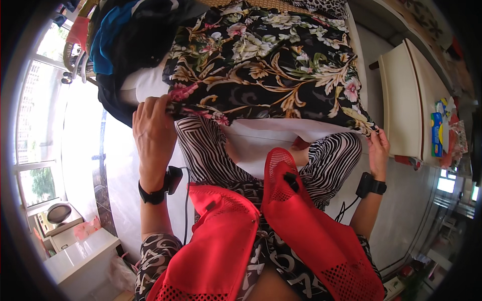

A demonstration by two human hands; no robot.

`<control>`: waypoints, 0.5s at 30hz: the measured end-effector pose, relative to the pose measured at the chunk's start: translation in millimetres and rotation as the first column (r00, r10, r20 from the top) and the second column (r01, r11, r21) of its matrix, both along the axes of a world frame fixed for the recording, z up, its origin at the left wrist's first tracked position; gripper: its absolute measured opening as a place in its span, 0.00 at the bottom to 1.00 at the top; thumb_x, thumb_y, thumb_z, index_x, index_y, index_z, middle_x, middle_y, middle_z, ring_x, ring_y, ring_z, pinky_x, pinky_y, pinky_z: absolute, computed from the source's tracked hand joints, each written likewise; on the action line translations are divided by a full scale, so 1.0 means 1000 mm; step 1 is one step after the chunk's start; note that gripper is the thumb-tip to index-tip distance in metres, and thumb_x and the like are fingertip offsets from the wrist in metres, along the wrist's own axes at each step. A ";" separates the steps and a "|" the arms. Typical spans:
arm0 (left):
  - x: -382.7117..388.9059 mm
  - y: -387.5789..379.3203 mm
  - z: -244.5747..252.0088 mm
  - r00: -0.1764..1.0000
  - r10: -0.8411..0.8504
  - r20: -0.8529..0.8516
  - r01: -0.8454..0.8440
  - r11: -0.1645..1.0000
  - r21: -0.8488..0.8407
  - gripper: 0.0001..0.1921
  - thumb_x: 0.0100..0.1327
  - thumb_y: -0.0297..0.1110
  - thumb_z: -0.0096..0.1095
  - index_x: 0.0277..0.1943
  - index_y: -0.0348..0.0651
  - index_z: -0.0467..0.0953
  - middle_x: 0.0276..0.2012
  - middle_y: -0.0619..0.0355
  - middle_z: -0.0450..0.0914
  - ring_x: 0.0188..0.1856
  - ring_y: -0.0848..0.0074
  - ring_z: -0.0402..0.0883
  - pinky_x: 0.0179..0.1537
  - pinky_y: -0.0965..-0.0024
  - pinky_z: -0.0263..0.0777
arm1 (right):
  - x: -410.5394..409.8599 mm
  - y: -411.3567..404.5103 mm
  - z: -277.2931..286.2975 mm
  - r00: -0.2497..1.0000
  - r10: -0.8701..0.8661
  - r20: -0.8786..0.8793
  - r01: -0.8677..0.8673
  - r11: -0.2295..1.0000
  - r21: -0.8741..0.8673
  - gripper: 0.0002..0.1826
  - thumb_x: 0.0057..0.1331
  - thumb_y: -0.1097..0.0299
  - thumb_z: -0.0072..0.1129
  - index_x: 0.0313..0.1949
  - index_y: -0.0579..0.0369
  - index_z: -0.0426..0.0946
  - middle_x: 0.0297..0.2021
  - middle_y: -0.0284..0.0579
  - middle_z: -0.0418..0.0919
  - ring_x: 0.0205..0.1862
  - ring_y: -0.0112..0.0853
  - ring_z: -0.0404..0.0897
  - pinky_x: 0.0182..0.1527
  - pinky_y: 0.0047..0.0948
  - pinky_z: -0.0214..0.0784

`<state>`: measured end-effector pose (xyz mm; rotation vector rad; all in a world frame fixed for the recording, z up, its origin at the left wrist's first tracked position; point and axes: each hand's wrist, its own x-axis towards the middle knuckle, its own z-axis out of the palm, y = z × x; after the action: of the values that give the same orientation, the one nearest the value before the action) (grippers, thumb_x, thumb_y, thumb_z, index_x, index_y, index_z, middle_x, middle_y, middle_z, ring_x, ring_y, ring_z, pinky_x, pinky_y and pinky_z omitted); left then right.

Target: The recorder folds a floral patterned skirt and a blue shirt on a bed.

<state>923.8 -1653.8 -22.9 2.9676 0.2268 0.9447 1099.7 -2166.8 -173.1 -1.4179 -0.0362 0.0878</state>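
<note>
A black floral cloth [278,67] lies spread out in front of me, its near edge stretched between my hands. My left hand [152,120] grips the near left corner of the cloth, with the fingertips partly hidden. At the near right corner, my right hand [377,145] pinches the hem between thumb and fingers. Beneath the near edge shows a pale underside or a white cloth; which of the two I cannot tell. Dark and blue clothes [107,41] are heaped to the left of the floral cloth.
My knees in zebra-striped trousers [203,150] are under the near edge. A red vest [222,248] hangs open from my chest. On the right stands a cream cabinet [401,98] with a blue and yellow box [437,133] on it. A white counter [81,256] is at lower left.
</note>
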 end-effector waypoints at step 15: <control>-0.029 0.024 -0.087 0.988 0.062 0.139 0.133 0.095 -0.987 0.21 0.75 0.37 0.42 0.67 0.44 0.60 0.45 0.48 0.81 0.36 0.65 0.86 0.35 0.70 0.81 | -0.026 0.017 0.037 0.988 0.097 -0.119 -0.058 0.954 0.295 0.06 0.70 0.76 0.50 0.46 0.56 0.70 0.36 0.36 0.74 0.29 0.23 0.69 0.33 0.22 0.63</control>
<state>895.0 -1629.3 -110.3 1.5244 0.5276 0.5493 1074.0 -2149.8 -136.4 -1.1131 0.0045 0.2325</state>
